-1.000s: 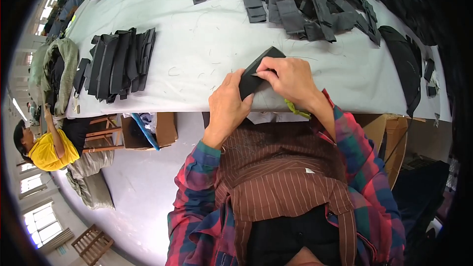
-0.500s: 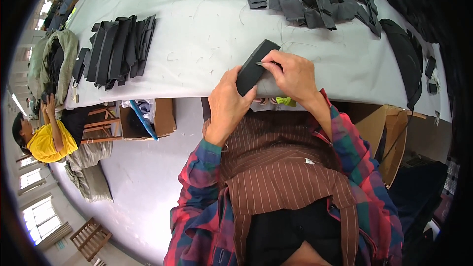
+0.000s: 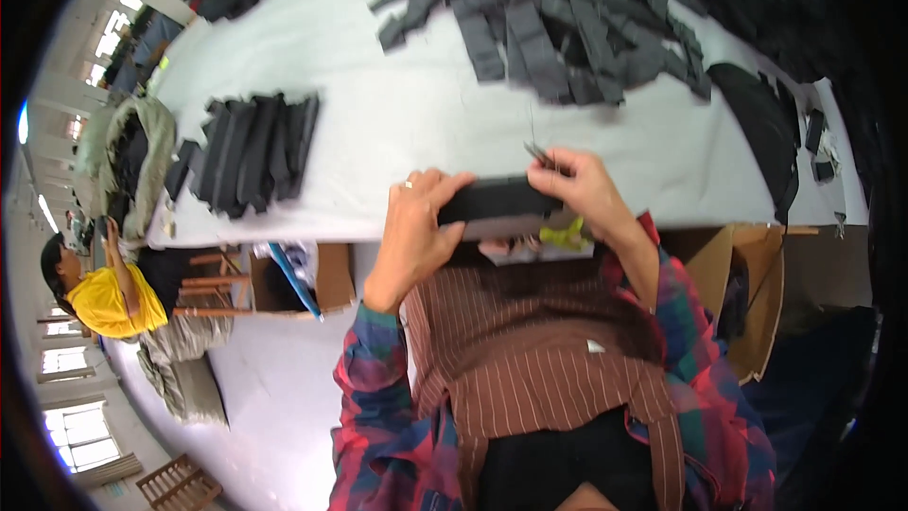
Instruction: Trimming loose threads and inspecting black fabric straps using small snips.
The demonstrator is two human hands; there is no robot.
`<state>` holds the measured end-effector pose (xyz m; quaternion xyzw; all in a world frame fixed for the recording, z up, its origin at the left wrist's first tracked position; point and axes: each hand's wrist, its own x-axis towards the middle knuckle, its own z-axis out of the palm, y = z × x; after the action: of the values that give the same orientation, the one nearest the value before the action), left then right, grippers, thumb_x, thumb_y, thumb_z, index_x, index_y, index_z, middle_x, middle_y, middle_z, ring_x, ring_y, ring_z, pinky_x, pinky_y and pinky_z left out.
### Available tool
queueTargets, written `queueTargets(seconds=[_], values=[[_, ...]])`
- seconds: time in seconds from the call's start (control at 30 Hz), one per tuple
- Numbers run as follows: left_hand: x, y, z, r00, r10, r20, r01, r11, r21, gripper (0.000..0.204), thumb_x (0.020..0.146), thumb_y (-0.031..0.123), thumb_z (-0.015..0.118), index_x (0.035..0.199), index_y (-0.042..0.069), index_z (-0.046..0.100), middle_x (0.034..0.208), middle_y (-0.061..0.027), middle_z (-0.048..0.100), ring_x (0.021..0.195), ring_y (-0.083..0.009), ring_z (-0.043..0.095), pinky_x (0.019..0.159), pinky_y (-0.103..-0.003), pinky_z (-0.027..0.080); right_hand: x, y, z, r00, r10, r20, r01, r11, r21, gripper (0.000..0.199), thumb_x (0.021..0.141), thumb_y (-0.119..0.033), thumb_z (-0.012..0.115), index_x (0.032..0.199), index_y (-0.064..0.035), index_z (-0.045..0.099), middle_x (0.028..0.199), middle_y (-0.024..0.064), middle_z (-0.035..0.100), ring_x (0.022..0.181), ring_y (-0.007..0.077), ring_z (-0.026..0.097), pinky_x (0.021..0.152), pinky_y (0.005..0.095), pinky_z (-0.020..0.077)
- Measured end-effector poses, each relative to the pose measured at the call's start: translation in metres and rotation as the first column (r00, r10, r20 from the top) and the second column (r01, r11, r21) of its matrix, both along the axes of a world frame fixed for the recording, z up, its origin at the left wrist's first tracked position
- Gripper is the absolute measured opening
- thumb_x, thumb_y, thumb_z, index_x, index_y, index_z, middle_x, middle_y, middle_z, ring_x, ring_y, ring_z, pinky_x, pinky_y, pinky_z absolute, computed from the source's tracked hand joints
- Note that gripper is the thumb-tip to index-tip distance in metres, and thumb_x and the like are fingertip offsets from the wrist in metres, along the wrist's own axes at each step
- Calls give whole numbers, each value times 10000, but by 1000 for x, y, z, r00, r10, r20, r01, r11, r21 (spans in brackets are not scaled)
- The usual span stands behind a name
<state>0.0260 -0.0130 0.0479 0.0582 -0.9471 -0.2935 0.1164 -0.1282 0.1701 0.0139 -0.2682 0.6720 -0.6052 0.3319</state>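
Observation:
Both of my hands hold a flat black fabric piece [image 3: 497,201] level at the near edge of the white table [image 3: 416,114]. My left hand [image 3: 416,227] grips its left end, thumb on top. My right hand [image 3: 582,191] pinches the right end and also holds a small thin tool [image 3: 541,155] that sticks up from the fingers. A yellow-green scrap [image 3: 565,235] shows just under the piece.
A neat row of black pieces [image 3: 251,151] lies at the table's left. A loose heap of grey strips [image 3: 558,28] covers the far middle, with black fabric [image 3: 766,123] at the right. A cardboard box [image 3: 747,293] stands right of me. A person in yellow [image 3: 99,289] sits at lower left.
The black piece has been turned from a tilted, folded hold to a flat, level one. My hands have spread apart to its two ends.

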Motion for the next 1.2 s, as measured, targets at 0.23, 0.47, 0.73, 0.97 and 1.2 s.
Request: queueTargets(seconds=[0.23, 0.47, 0.73, 0.97, 1.2], values=[[-12, -13, 9, 923, 197, -330, -171, 980, 107, 726, 633, -25, 688, 1316, 96, 471, 1354, -178, 374, 1179, -345, 444, 994, -417, 360, 17, -1, 16, 903, 19, 428, 27, 995, -101, 182, 852, -186, 682, 986, -70, 643, 710, -83, 489, 541, 7, 346, 471, 172, 259], [-29, 29, -36, 950, 296, -97, 45, 179, 983, 523, 931, 137, 524, 1382, -29, 319, 1366, -162, 434, 1258, -215, 422, 1059, -315, 310, 39, -22, 6, 748, -81, 659, 301, 926, -228, 147, 852, -163, 683, 948, -63, 635, 703, -61, 524, 486, 5, 341, 430, 172, 248], [-34, 52, -35, 893, 450, -35, 64, -49, 997, 381, 973, 170, 449, 1327, 29, 445, 1043, -49, 593, 926, -131, 582, 834, -273, 480, 57, -26, 1, 787, -118, 605, 334, 906, -259, 119, 876, -176, 655, 894, -64, 619, 680, -72, 508, 482, -11, 319, 416, 170, 225], [-30, 49, -37, 913, 409, 0, 33, -73, 997, 468, 995, 323, 376, 1348, 18, 413, 928, -88, 580, 871, -176, 591, 785, -321, 508, 70, -17, -1, 771, -25, 637, 249, 932, -265, 116, 895, -178, 633, 877, -73, 587, 694, -55, 533, 511, 12, 386, 454, 181, 285], [-19, 60, -5, 900, 436, -14, 49, -71, 996, 506, 946, 243, 419, 1405, 68, 298, 1169, -158, 546, 1035, -257, 572, 902, -374, 479, 70, -20, 6, 639, 20, 769, 349, 884, -313, 140, 889, -185, 646, 961, -69, 614, 695, -91, 449, 498, 5, 322, 458, 181, 255]])
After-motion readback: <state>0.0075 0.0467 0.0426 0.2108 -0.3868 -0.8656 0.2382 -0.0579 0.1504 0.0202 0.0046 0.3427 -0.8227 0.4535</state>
